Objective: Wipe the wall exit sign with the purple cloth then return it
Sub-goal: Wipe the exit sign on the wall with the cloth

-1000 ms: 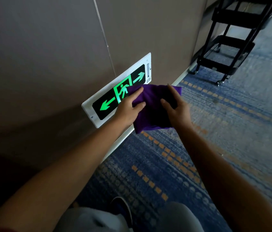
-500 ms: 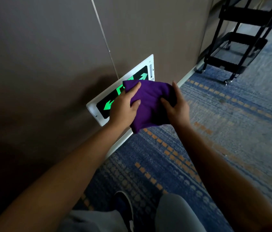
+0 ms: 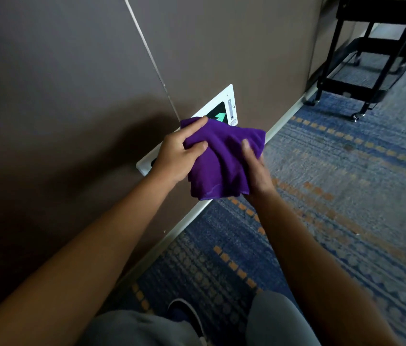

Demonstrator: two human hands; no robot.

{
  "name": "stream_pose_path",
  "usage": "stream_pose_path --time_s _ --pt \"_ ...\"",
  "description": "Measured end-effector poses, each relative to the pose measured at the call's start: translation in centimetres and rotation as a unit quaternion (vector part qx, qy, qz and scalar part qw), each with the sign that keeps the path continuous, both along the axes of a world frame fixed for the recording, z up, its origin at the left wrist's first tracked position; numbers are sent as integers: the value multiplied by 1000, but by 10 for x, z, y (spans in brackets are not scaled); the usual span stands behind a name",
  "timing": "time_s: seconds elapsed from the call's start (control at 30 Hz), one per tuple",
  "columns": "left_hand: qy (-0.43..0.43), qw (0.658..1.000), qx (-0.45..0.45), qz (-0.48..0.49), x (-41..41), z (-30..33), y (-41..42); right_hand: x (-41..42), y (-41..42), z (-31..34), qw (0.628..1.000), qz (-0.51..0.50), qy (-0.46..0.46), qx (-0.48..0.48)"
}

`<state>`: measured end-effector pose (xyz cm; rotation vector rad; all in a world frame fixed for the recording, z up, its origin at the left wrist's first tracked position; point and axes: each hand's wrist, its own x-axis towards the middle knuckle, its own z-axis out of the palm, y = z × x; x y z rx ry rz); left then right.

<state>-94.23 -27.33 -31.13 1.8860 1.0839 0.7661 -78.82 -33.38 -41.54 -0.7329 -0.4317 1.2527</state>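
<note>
I hold the purple cloth (image 3: 221, 156) bunched between both hands, low in front of the wall exit sign (image 3: 224, 108). My left hand (image 3: 179, 156) grips the cloth's left side: the index finger lies stretched along its top edge and the thumb presses into the folds from the front, so the fingers are closed on the fabric. My right hand (image 3: 254, 168) clasps the right side, thumb on top of the cloth and the other fingers curled underneath, out of sight. The cloth hangs in loose folds between the hands, its lower hem drooping just above the white baseboard (image 3: 187, 223).

The sign sits low on the brown wall panel (image 3: 59, 96), tilted in my view. Cloth and hands cover most of it; only its white frame, a piece of green arrow on black near its right end, and its lower left corner beside my left wrist show. I cannot tell whether the cloth touches the sign's face or is only held in front of it.

Below, blue carpet with orange dashes (image 3: 321, 196) runs along the wall. A black wheeled cart (image 3: 371, 58) stands well apart at upper right. My grey-trousered knees (image 3: 276, 318) and a dark shoe with a white edge (image 3: 187, 315) are at the bottom.
</note>
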Motion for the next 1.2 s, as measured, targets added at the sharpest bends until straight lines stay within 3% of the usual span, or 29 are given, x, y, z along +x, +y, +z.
stream_pose_path --time_s 0.1,0.17,0.33,0.47,0.6,0.73,0.8,0.87,0.93,1.03,1.1,1.2 --pt "4 999 12 46 -6 -6 10 9 6 -5 967 -102 -226 -55" --pt "1 998 4 67 -8 -9 14 11 10 -9 951 -113 -287 -36" --pt "-25 998 -14 54 -16 -10 15 0 22 -16 944 -37 -329 11" --pt "-30 998 -58 21 -33 -12 14 -21 31 -19 955 57 -290 5" --pt "6 998 -59 -16 -41 -14 12 -52 41 -25 949 123 -280 73" --pt "126 986 37 -102 -46 -10 15 -69 47 -29 935 15 -352 34" --pt "139 983 74 -92 -53 -8 19 -74 49 -30 918 -39 -394 10" --pt "135 979 136 -69 -65 -4 23 -78 51 -29 925 -78 -373 -8" --pt "200 938 275 -61 -82 1 29 -81 52 -28 934 -115 -337 -35" --pt "356 798 482 -64 -112 4 41 -83 52 -26 914 -165 -365 -64" --pt "423 727 538 -57 -128 6 52 -86 57 -25 903 -172 -386 -73" --pt "460 670 583 -7 -146 19 68 -93 70 -24 898 -177 -390 -97"
